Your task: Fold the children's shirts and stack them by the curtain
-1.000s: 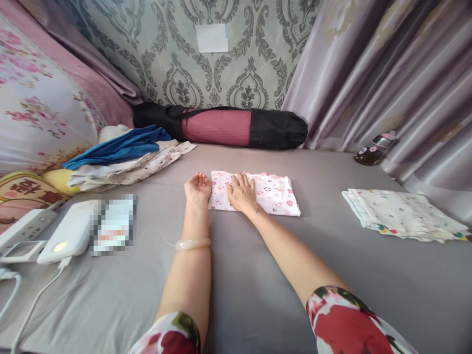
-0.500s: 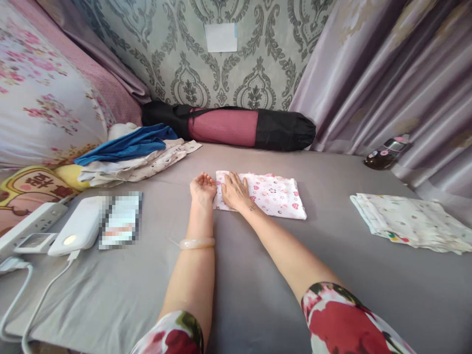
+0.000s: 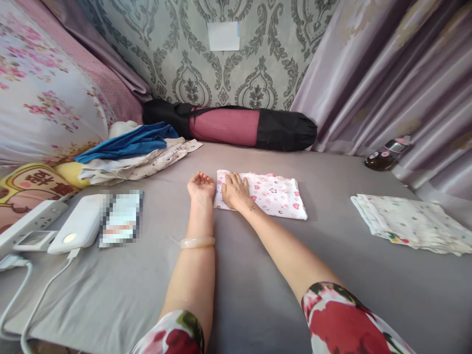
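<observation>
A folded white cloth point(image 3: 276, 194) with a pink and red print of hearts and flowers lies flat on the grey sheet point(image 3: 254, 265). My right hand point(image 3: 235, 191) rests palm down on its left part, fingers spread and holding nothing. Just left of the cloth, my left hand point(image 3: 201, 186) lies palm up with its fingers loosely curled and nothing in it. A pale bangle point(image 3: 197, 243) circles my left forearm.
At right lies a folded white patterned cloth point(image 3: 409, 221), with a bottle point(image 3: 387, 153) behind it. A black and pink rolled bag point(image 3: 224, 125) lines the wall. Left are crumpled clothes point(image 3: 129, 147), a power strip point(image 3: 33, 223), a white power bank point(image 3: 79, 223) and a blurred-out flat object point(image 3: 121, 219).
My right hand has slid left over the printed cloth toward its left edge. My left hand stays beside it. The whole view has shifted slightly.
</observation>
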Demonstrator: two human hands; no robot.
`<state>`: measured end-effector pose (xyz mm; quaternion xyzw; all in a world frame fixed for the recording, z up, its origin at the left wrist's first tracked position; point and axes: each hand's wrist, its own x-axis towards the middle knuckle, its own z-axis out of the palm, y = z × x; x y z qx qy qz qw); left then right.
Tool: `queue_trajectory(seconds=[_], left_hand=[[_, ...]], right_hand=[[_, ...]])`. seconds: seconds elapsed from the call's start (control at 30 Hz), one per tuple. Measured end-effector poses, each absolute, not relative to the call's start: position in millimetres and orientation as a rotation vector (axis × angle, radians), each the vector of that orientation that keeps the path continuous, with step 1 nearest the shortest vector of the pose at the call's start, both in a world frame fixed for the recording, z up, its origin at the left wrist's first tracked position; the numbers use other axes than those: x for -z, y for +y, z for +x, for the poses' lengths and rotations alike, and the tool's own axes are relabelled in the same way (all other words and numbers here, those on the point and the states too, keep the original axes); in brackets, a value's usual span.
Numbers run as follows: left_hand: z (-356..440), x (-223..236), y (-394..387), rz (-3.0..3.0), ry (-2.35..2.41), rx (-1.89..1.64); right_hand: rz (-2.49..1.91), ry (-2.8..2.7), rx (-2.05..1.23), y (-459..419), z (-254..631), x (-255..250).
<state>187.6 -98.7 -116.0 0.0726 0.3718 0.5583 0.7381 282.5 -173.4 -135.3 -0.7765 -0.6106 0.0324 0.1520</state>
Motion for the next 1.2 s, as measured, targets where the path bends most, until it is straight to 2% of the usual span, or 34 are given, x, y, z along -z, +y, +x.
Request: queue_trajectory(seconds=[0.17,0.37,1.2], left_hand=[[184.2,113.6,-98.3,-0.1,0.717,-1.283],[182.8,112.1,-97.7,-0.177,0.67,-1.297],[181.6,114.7,-95.6,-0.145,0.654,-1.303]], right_hand=[[-2.135,-1.857,0.017,-161.6,279.7,127.7],[-2.128,-1.922,-0.129,-148.4,278.2,128.5],[-2.061,-1.89,-0.121,-193.8,258.1,138.3]])
